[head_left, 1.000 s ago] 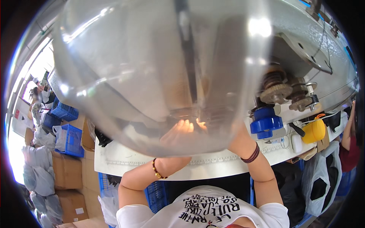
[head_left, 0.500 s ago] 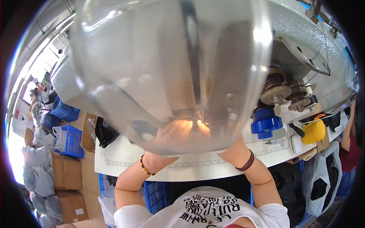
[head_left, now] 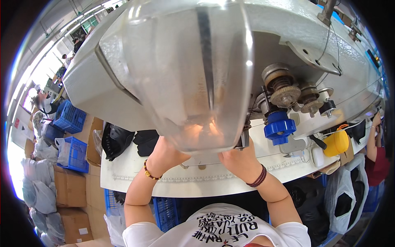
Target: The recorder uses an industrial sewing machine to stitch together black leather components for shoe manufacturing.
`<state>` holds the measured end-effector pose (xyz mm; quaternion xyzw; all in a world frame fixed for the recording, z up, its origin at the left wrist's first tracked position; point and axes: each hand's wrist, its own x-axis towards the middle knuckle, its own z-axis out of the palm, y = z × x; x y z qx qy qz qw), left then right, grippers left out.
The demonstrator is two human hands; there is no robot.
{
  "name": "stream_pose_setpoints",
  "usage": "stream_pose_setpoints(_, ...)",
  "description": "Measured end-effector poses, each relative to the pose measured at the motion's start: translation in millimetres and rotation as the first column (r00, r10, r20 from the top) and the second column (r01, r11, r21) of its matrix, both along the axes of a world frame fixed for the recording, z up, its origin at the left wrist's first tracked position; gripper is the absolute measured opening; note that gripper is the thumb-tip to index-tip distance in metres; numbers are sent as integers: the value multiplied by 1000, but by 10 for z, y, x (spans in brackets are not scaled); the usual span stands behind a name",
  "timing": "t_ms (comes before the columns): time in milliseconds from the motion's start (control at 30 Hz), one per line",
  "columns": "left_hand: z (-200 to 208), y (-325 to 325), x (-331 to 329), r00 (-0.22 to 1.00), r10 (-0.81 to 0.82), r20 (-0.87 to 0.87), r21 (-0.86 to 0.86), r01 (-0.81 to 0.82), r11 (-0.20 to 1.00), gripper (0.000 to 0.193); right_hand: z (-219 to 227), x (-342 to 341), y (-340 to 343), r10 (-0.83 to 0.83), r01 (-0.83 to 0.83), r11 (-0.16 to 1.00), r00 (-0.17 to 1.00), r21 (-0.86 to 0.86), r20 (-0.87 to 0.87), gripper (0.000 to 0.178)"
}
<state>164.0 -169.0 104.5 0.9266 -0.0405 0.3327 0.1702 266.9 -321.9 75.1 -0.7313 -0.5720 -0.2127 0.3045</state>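
A large grey sewing machine stands over the white table, with a clear plastic shield hanging in front of its needle area. My left hand is at the left of the shield's lower end, its fingers behind the plastic. At the right of that end is my right hand, close under the machine's metal parts. A lamp glow and the cloudy plastic blur the fingertips, so what they hold is hidden. Left of my left hand lie a flat black piece and a black shaped piece with holes.
A blue knob and thread tension discs project right of the shield. Further right stands a yellow container. Blue crates and cardboard boxes stand on the left floor. Another person's arm shows at the far right.
The view has shifted, so the shield appears narrower and further left, with more of the machine showing. Both hands appear slightly higher, and the flat black piece has come into sight.
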Motion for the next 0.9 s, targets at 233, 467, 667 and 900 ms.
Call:
stream_pose_setpoints(233,-12,-18,10,999,24,-43,140,-18,990,11,-21,28,5,13,-13,1000,1000,6,-24,53)
stream_pose_setpoints(467,40,71,-71,994,-4,-110,-56,-3,998,20,-47,52,-6,-3,2,1000,999,-3,-49,49)
stream_pose_setpoints(667,-151,1039,-199,959,62,-276,193,-8,981,26,-16,-15,-17,86,-83,996,980,24,-180,43)
stream_pose_setpoints(900,-301,730,-80,960,15,-281,23,-9,1000,27,-113,-50,67,178,-156,979,969,129,-173,39)
